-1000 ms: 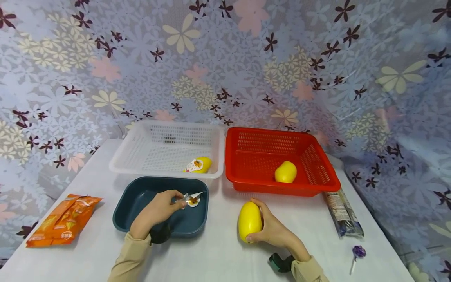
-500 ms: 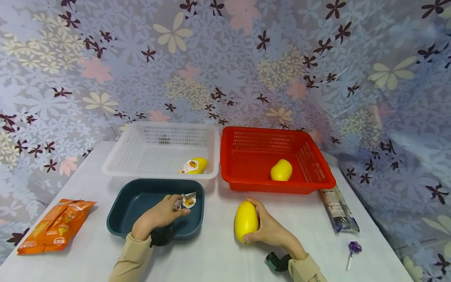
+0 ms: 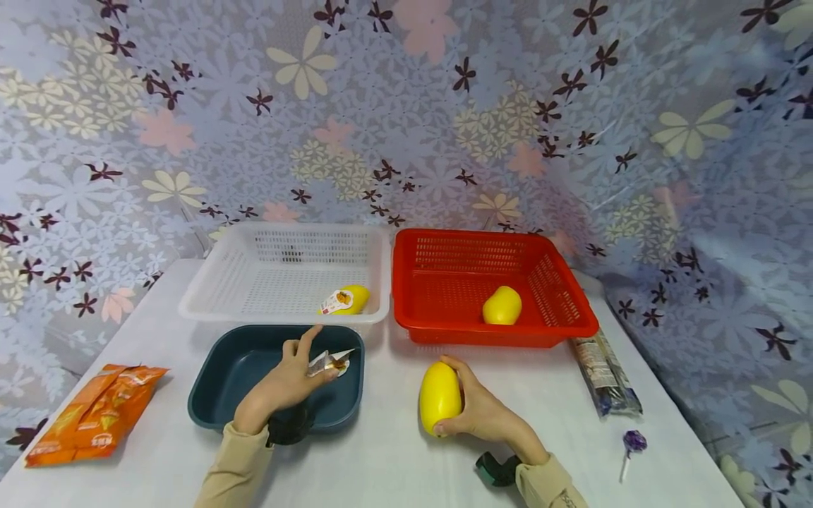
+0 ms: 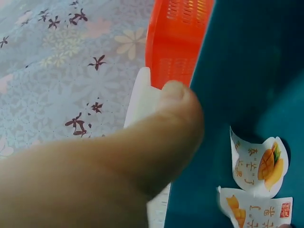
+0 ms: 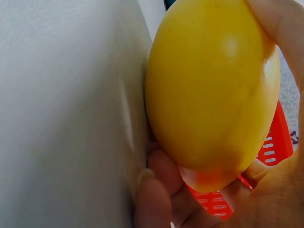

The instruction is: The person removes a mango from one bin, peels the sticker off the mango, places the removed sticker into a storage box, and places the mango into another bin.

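My right hand (image 3: pixel 485 415) grips a smooth yellow mango (image 3: pixel 440 399) on the white tabletop, thumb and fingers spread around its right side. The right wrist view shows the mango (image 5: pixel 209 85) close up, fingers at its lower end. My left hand (image 3: pixel 284 381) reaches over the dark teal tray (image 3: pixel 238 363), with its index finger raised and the thumb out. Two peeled white mango labels (image 4: pixel 260 166) lie in the tray, curled at the edges, beside the left thumb (image 4: pixel 156 133) and apart from it.
Behind the tray stands a white basket (image 3: pixel 222 282) with a labelled yellow mango (image 3: pixel 356 299). Right of it is a red basket (image 3: pixel 438 282) with another mango (image 3: pixel 502 306). An orange snack bag (image 3: pixel 98 415) lies far left. A clear packet (image 3: pixel 606 374) and a purple lollipop (image 3: pixel 634 442) lie right.
My left index finger has lifted away from the labels, and the hand has spread. The right hand keeps hold of the mango. The head view has shifted slightly.
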### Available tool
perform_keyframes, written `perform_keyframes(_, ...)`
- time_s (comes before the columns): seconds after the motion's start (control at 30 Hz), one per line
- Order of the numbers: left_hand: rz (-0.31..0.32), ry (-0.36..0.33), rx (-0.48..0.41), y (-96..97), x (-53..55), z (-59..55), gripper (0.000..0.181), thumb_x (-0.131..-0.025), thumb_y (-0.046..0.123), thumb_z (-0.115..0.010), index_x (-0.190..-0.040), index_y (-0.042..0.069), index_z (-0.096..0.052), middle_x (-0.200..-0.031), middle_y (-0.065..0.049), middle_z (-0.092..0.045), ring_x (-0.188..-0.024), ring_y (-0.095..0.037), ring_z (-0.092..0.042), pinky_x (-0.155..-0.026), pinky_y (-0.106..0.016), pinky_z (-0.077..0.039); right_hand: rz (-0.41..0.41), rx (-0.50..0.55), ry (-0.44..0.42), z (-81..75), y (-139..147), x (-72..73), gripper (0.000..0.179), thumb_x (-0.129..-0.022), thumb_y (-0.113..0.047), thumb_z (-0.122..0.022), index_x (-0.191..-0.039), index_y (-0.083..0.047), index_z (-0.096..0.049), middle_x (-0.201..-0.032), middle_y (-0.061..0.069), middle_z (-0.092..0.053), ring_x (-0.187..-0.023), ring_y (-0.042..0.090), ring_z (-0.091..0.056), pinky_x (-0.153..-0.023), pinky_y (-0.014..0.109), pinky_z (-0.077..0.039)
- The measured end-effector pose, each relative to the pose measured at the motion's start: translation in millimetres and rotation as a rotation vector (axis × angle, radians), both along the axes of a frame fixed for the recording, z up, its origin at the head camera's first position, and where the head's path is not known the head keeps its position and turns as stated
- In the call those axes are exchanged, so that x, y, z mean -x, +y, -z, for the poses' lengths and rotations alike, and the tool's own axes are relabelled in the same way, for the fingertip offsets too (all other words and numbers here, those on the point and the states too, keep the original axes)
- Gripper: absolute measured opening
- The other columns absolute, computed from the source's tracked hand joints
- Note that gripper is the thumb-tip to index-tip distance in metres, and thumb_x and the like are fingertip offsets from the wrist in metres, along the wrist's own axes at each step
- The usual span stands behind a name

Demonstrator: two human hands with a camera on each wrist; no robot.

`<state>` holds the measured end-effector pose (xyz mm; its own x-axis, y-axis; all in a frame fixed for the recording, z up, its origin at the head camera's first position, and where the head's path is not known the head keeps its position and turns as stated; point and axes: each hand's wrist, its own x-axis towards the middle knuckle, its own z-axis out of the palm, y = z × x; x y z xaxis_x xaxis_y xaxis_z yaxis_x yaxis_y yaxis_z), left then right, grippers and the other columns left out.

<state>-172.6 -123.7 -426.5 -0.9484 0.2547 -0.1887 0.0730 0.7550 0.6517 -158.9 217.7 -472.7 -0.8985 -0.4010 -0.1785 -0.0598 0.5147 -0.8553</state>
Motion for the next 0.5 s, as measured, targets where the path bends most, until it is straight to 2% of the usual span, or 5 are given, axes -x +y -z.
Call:
perform_keyframes(0.13,0.026,-0.014,0.000,3.6,-3.1,-3.3,0.080,-0.091,0.040,-0.064,-0.152,0.014,-0.020,-0.130,-0.030,-0.033,-0.090,-0.030,-0.059,-0.081,-0.050,-0.051,0.000,0.004,0.001,0.1,1,-1.8,0.114,-0.064,-0.027,-0.089,-0.151,-0.012,-0.017,-0.147,0.020,-0.036,-0.120,0.029,-0.046,-0.098,0.045,-0.039)
perform_keyframes(0.27,0.035,0.046,0.033,8.8,-8.2,-8.6,0.069,-0.091,0.036,-0.065,-0.145,0.002,-0.038,-0.128,-0.029,-0.043,-0.099,-0.032,-0.059,-0.089,-0.054,-0.049,0.002,0.005,-0.005,1.2,1,-3.2,0.114,-0.064,-0.027,-0.089,-0.151,-0.012,-0.017,-0.148,0.019,-0.035,-0.121,0.029,-0.045,-0.100,0.046,-0.039)
perform_keyframes(0.4,-0.032,0.160,0.097,21.7,-14.8,-21.0,0.056,-0.092,0.035,-0.064,-0.135,0.002,-0.052,-0.128,-0.020,-0.055,-0.104,-0.032,-0.060,-0.087,-0.052,-0.050,0.007,0.000,-0.004,2.0,0,-2.7,0.113,-0.064,-0.027,-0.089,-0.151,-0.013,-0.018,-0.149,0.017,-0.034,-0.122,0.028,-0.043,-0.102,0.048,-0.037)
perform_keyframes(0.5,-0.095,0.222,0.039,37.8,-17.1,-30.4,0.053,-0.093,0.033,-0.064,-0.136,0.005,-0.052,-0.131,-0.014,-0.057,-0.106,-0.030,-0.063,-0.085,-0.049,-0.053,0.011,-0.007,0.011,1.3,0,-1.0,0.113,-0.064,-0.027,-0.089,-0.151,-0.013,-0.019,-0.149,0.016,-0.035,-0.123,0.028,-0.043,-0.102,0.048,-0.037)
